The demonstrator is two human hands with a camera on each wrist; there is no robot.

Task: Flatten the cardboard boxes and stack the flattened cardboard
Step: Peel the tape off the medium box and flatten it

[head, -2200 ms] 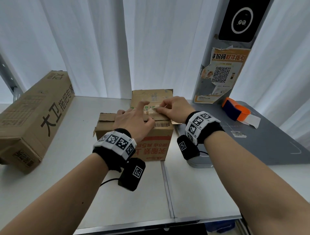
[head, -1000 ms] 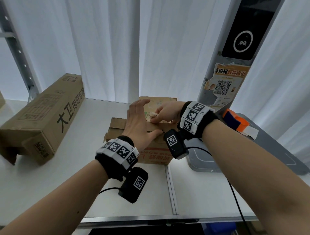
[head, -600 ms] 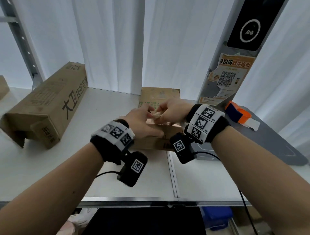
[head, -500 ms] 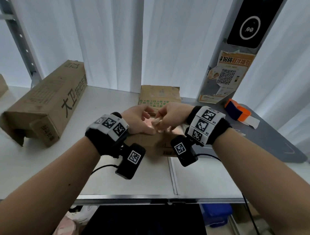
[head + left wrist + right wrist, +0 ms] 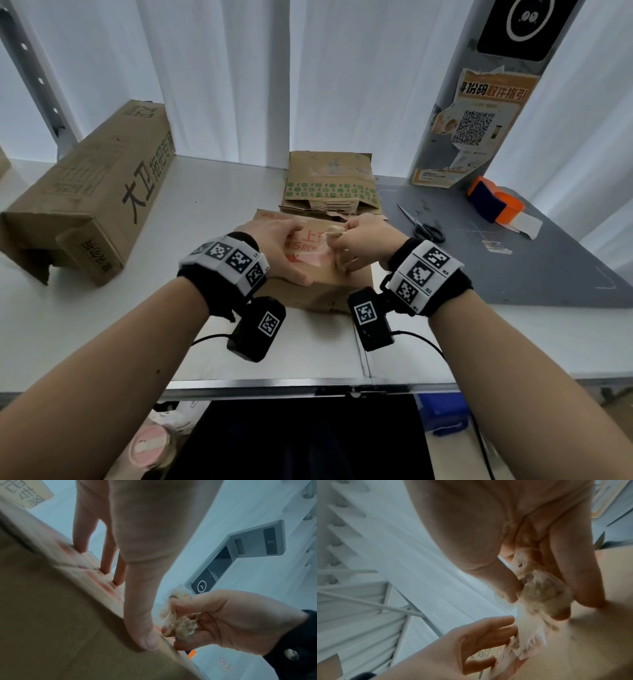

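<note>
Small cardboard box (image 5: 310, 270): brown, red print on its top face, on the white table (image 5: 212, 205) near the front edge, under both hands.

Left hand (image 5: 274, 248): laid on the box top, fingers (image 5: 80, 539) fairly straight and slightly spread, tips pressing the printed face; thumb (image 5: 140, 615) extended along the near edge of the box. Holds nothing.

Right hand (image 5: 363, 243): fingers curled, pinching a crumpled wad of peeled tape (image 5: 180, 620) between thumb and fingertips, just above the box top; a strand of tape runs from the wad to the printed face.

Flattened cardboard (image 5: 330, 185): green pattern, lying flat just behind the box.

Long cardboard box (image 5: 92, 192): unflattened, black characters on its side, at the left, well apart.

Scissors (image 5: 423, 224): on the grey mat (image 5: 531, 274), right of the box.

Orange tape dispenser (image 5: 495, 204): far right on the mat.
</note>
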